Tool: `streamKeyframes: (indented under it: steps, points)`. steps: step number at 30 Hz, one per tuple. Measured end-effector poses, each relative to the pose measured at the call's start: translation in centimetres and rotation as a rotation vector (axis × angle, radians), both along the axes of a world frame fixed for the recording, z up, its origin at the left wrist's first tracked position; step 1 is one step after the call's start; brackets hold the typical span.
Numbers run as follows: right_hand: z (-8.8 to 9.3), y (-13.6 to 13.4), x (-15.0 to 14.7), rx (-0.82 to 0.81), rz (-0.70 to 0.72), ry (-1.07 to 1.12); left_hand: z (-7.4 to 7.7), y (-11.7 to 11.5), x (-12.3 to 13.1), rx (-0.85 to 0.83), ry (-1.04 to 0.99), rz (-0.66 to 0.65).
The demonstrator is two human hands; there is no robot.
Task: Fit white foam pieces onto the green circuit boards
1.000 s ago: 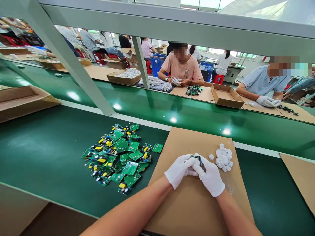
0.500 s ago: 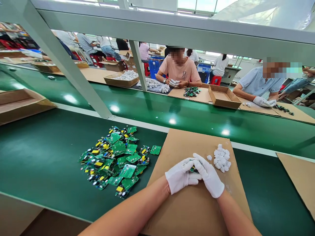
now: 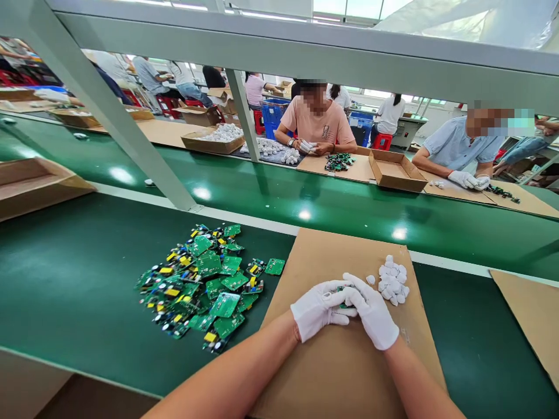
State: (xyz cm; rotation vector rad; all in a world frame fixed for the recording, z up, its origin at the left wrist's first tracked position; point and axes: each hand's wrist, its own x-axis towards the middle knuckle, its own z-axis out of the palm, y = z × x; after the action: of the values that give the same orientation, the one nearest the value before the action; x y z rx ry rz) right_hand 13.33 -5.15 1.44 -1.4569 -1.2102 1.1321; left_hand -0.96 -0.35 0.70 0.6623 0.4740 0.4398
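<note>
Both of my hands wear white gloves and meet over a brown cardboard sheet [image 3: 340, 372]. My left hand [image 3: 317, 309] and my right hand [image 3: 371, 311] are closed together around a small green circuit board [image 3: 343, 289], which shows only as a sliver between the fingers. A little pile of white caps [image 3: 392, 280] lies just right of my right hand. To the left of my hands, a heap of green circuit boards [image 3: 203, 285] is spread on the green belt.
A grey slanted frame post [image 3: 131, 139] crosses the belt behind the heap. Across a second green belt [image 3: 305, 198], people in white gloves sit at cardboard sheets and open boxes [image 3: 395, 170]. Another cardboard sheet [image 3: 530, 314] lies at the right, a wooden tray [image 3: 35, 183] at the left.
My hands have drawn slightly closer to me and lower on the cardboard, folding tighter over the small board, which shows less than before.
</note>
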Motion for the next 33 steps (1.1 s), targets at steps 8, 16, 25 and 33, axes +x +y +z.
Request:
streamKeyframes:
  steps: [8, 16, 25, 33]
  points:
    - [-1.1, 0.3, 0.2, 0.029, -0.03, 0.067, 0.9, 0.2, 0.2, 0.239, 0.139, -0.019]
    - [-1.1, 0.3, -0.2, 0.026, -0.037, 0.026, -0.7, -0.1, 0.6, 0.464, 0.24, 0.151]
    - [-1.5, 0.3, 0.1, 0.061, -0.039, 0.054, 1.0, 0.1, 0.3, 0.486, 0.223, 0.073]
    - [-1.3, 0.3, 0.1, 0.066, -0.038, 0.046, 0.9, 0.3, 0.2, 0.444, 0.185, 0.014]
